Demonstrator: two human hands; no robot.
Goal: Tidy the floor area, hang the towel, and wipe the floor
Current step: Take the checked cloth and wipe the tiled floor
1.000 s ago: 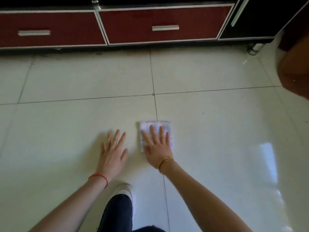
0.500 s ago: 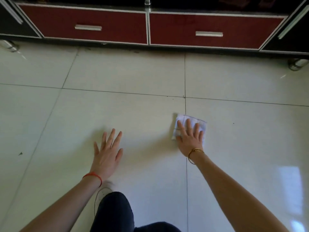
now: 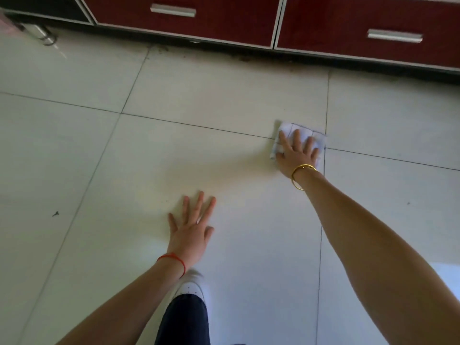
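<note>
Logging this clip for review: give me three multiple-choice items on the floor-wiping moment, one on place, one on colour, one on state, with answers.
1. Where does the folded cloth lie?
A. Beside a crossing of tile joints
B. Inside a drawer
C. On the shoe

2. What colour is the cord on the left wrist?
A. Green
B. Red
C. Black

3. How does the right hand meet the cloth?
A. Fingers straight, pressing it flat
B. Bunching it in a fist
C. Hovering clear above it

Answers: 1 A, the joints cross at the cloth's right edge on the tiled floor. 2 B, a red cord circles the wrist of the left hand. 3 A, the fingers lie spread on the cloth.
</note>
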